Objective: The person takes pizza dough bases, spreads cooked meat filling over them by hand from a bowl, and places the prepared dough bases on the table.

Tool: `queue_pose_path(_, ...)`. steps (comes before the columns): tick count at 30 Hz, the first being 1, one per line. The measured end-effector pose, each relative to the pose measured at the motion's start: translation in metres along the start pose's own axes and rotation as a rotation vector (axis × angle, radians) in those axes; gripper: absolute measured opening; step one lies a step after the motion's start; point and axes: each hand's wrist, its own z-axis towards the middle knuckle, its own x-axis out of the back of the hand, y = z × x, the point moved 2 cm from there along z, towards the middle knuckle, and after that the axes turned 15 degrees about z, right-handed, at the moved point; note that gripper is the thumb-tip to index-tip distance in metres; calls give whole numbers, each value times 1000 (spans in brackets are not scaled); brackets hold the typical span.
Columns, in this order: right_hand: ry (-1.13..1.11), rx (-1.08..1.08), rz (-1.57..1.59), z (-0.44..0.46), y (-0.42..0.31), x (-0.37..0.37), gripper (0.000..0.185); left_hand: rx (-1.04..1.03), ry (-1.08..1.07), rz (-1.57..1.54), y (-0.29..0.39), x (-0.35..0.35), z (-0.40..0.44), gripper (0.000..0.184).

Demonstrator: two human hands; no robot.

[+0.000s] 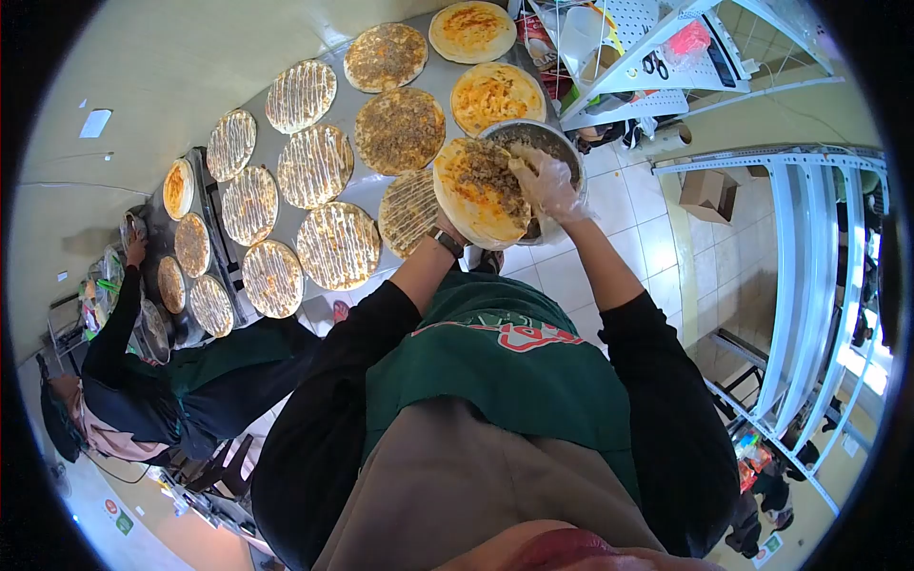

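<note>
My left hand (451, 230), wearing a wristwatch, is mostly hidden under a round flatbread (461, 195) and supports it at a tilt. Orange sauce and a heap of minced meat (490, 176) cover part of the bread. In a clear plastic glove, my right hand (552, 184) reaches over the bread's right edge, its extended fingertips on the meat. Behind and below both stands a metal bowl (571, 152) holding more minced meat. Nearest the left hand on the table lies a flatbread with meat and white sauce stripes (405, 211).
Several topped flatbreads (315, 166) cover the metal table (367, 195). At its far right end lie flatbreads with orange sauce (497, 98). A white rack (657, 57) with scissors stands beyond, and metal shelving (790, 276) at right. A co-worker (181, 381) works at the left.
</note>
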Motion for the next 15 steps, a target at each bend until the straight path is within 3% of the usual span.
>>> queue_pose_path(2,27,216,142,-25,-4,-8,45,-5,-9,5,-2,9,1,67)
queue_pose_path(3,26,215,144,-33,-1,-11,45,26,-116,-169,-3,12,2,66)
queue_pose_path(5,-193,453,-166,-46,1,-20,55,57,-223,-343,-4,19,3,66)
queue_pose_path(7,-223,355,-143,-45,18,-21,56,81,-302,-395,-4,25,4,66)
queue_pose_path(9,-90,8,-306,-36,44,-19,56,50,-226,-274,-2,23,-2,67)
queue_pose_path(10,65,-78,-121,-32,53,-22,57,23,-150,-154,0,22,-4,67)
queue_pose_path(11,66,-76,-120,-31,42,-19,57,22,-151,-152,2,20,-3,67)
queue_pose_path(13,-198,360,-56,-34,-5,-10,60,55,-223,-301,2,17,-2,67)
queue_pose_path(15,-199,360,-91,-31,6,-16,61,50,-287,-327,0,19,-2,67)
